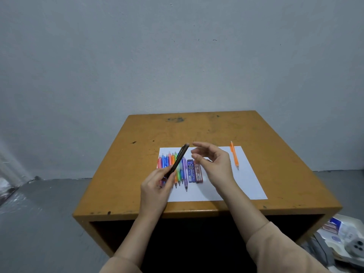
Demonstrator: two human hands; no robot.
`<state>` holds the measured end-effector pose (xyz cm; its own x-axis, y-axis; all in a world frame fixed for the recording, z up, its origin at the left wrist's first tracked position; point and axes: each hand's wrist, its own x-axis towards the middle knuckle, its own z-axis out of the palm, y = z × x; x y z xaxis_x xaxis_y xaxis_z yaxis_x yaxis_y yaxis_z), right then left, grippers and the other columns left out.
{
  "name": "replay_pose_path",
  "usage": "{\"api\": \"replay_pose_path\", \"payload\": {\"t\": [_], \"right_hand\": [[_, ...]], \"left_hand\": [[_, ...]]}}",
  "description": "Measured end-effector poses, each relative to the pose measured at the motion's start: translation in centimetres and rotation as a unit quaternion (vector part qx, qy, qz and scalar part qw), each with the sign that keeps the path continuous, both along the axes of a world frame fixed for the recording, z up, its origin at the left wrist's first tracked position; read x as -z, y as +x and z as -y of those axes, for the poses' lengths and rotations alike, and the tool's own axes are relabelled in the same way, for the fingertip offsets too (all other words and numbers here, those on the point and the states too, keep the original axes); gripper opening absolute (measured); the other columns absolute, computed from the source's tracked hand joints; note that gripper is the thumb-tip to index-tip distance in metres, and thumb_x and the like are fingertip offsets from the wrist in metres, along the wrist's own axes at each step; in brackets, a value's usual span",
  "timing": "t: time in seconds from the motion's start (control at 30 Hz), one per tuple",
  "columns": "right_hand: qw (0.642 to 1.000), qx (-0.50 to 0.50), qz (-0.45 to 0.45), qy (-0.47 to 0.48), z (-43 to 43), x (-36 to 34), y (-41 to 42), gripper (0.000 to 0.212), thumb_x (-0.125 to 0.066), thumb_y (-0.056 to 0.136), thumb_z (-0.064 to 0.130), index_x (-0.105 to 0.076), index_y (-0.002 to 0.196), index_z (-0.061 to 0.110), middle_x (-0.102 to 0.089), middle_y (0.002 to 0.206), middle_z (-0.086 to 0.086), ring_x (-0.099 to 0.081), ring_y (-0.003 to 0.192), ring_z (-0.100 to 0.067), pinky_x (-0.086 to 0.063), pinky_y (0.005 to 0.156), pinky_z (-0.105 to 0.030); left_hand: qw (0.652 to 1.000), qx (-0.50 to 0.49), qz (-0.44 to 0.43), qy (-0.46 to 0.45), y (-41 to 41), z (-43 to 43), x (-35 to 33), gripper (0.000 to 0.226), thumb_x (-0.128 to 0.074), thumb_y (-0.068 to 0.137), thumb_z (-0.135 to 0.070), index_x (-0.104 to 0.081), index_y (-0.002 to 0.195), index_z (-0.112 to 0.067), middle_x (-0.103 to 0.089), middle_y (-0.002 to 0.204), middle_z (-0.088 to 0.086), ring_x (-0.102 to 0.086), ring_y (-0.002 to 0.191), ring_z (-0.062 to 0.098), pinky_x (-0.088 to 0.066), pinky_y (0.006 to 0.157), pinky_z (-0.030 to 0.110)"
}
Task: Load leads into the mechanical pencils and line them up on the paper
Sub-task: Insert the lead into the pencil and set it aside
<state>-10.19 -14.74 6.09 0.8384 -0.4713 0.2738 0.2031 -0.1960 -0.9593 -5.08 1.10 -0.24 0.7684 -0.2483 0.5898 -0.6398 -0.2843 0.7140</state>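
Mechanical pencils in bright colours (pixel 164 161) lie side by side at the left of the paper (pixel 246 182), while one dark pencil (pixel 178 160) is gripped low on its barrel by the left hand (pixel 157 186), cap end tilted up above that row. The right hand (pixel 214 164) hovers just beside the cap end, fingers loosely spread and holding nothing I can make out. An orange pencil (pixel 234 157) lies well apart at the right. Likely risks: a thin lead snapping if fed in at an angle, or the left hand nudging the row out of line. The blue lead case (pixel 190 171) reads "0.5" and "PENCIL LEAD" — the dark red case (pixel 198 172) touching it shows "2B".
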Motion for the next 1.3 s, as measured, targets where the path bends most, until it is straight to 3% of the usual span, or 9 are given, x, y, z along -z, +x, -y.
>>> {"api": "replay_pose_path", "payload": {"t": [0.2,0.3,0.43,0.83,1.0,1.1,1.17,1.3], "right_hand": [[0.969,0.152,-0.093,-0.171,3.2,2.4,-1.1,0.020,-0.059,0.092,0.009,-0.070,0.101,0.023,-0.065,0.086,0.007,-0.060,0.082,-0.004,-0.040,0.062,-0.004],[0.952,0.166,-0.136,-0.216,4.0,3.7,-1.3,0.020,-0.060,0.091,0.009,-0.071,0.106,0.018,-0.067,0.095,0.002,-0.057,0.083,-0.006,-0.040,0.068,-0.009],[0.936,0.150,-0.197,-0.249,4.4,4.5,-1.1,0.022,-0.063,0.090,0.014,-0.070,0.110,0.012,-0.067,0.107,-0.003,-0.054,0.087,-0.007,-0.040,0.082,-0.016],[0.910,0.202,-0.245,-0.265,3.4,5.3,0.5,0.020,-0.067,0.088,0.025,-0.074,0.101,0.012,-0.066,0.107,-0.002,-0.057,0.096,-0.014,-0.049,0.083,-0.024],[0.923,0.199,-0.230,-0.234,3.5,5.2,0.4,0.012,-0.067,0.086,0.020,-0.074,0.094,0.015,-0.067,0.098,0.000,-0.057,0.088,-0.011,-0.049,0.077,-0.022],[0.942,0.191,-0.200,-0.191,3.6,4.7,0.1,0.009,-0.068,0.086,0.019,-0.073,0.092,0.014,-0.066,0.088,0.004,-0.057,0.081,-0.008,-0.043,0.067,-0.013],[0.957,0.182,-0.168,-0.151,3.4,4.0,-0.2,0.006,-0.069,0.085,0.017,-0.072,0.090,0.015,-0.065,0.084,0.007,-0.058,0.078,-0.005,-0.042,0.066,-0.009],[0.987,0.138,-0.084,-0.012,2.7,1.7,-0.7,0.006,-0.071,0.084,0.013,-0.070,0.081,0.019,-0.070,0.080,0.005,-0.064,0.076,-0.004,-0.049,0.067,-0.012]], "left_hand": [[1.000,-0.009,-0.008,0.000,0.0,0.0,0.1,0.033,-0.070,0.082,-0.015,-0.067,0.114,-0.008,-0.061,0.102,-0.012,-0.055,0.099,-0.013,-0.046,0.067,0.002],[1.000,-0.007,-0.010,-0.001,0.0,0.0,0.0,0.034,-0.068,0.081,-0.020,-0.068,0.112,-0.007,-0.061,0.100,-0.012,-0.056,0.098,-0.010,-0.046,0.066,0.003],[1.000,-0.005,-0.009,0.011,0.2,0.0,0.1,0.036,-0.065,0.081,-0.026,-0.068,0.112,-0.008,-0.062,0.101,-0.010,-0.057,0.099,-0.006,-0.047,0.066,0.003],[1.000,-0.009,-0.020,0.019,0.1,0.0,0.2,0.033,-0.069,0.083,-0.019,-0.068,0.115,-0.010,-0.060,0.100,-0.014,-0.055,0.100,-0.010,-0.046,0.065,0.003],[1.000,-0.009,-0.018,0.019,0.2,0.0,0.3,0.031,-0.069,0.084,-0.016,-0.068,0.114,-0.009,-0.061,0.099,-0.013,-0.055,0.099,-0.010,-0.046,0.066,0.003],[1.000,-0.009,-0.011,0.024,0.2,0.0,0.3,0.030,-0.069,0.084,-0.015,-0.068,0.113,-0.008,-0.061,0.098,-0.012,-0.055,0.099,-0.010,-0.046,0.068,0.003],[1.000,-0.009,-0.008,0.027,0.2,0.0,0.3,0.029,-0.070,0.084,-0.013,-0.069,0.112,-0.008,-0.061,0.098,-0.012,-0.055,0.098,-0.011,-0.046,0.068,0.003],[0.999,-0.008,-0.006,0.036,0.3,0.1,0.3,0.030,-0.070,0.084,-0.013,-0.069,0.113,-0.010,-0.060,0.097,-0.014,-0.053,0.098,-0.014,-0.048,0.070,0.005]]}}
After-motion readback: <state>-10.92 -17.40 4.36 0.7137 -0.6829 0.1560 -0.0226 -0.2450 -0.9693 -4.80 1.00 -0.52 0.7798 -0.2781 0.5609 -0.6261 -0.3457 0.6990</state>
